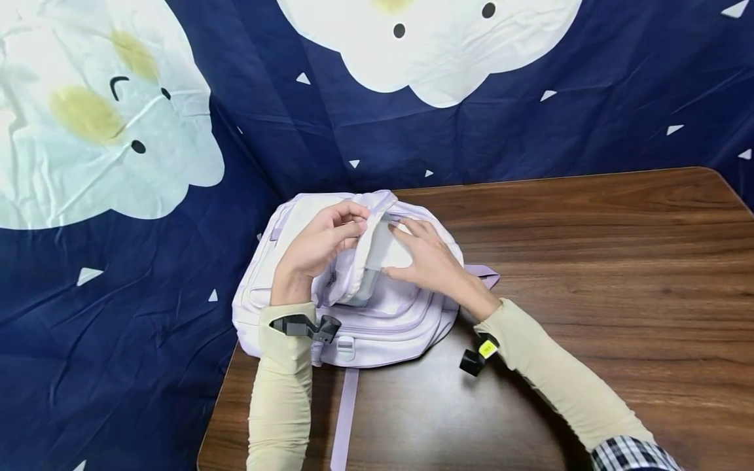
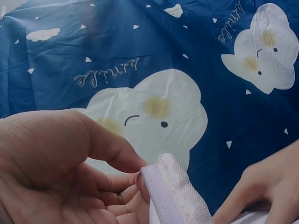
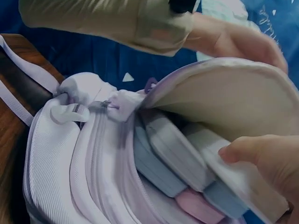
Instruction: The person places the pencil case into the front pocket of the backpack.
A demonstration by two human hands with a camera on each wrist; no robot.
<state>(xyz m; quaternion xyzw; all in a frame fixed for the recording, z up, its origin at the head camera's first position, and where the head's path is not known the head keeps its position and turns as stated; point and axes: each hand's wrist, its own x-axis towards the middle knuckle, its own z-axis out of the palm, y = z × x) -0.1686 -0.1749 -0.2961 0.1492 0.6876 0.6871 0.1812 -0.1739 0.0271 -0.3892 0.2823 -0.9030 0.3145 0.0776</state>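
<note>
A pale lilac backpack (image 1: 377,340) lies on the table with its front pocket unzipped. My left hand (image 1: 321,239) pinches the edge of the pocket flap (image 2: 180,191) between thumb and fingers, holding it raised. At the opening, my right hand (image 1: 430,258) grips a white box (image 1: 389,252), thumb on one side and fingers on the other. In the right wrist view, the white box (image 3: 205,142) sits under the raised flap, with the right thumb (image 3: 238,149) on it. Beside it in the pocket are a grey-white case (image 3: 173,144), blue-grey pieces (image 3: 159,170) and a pink piece (image 3: 201,205).
The backpack rests at the left end of a brown wooden table (image 1: 589,275). One lilac strap (image 1: 344,418) runs toward the near edge, and another strap end (image 1: 483,273) sticks out right. A dark blue cloth with clouds (image 1: 253,85) hangs behind and at the left.
</note>
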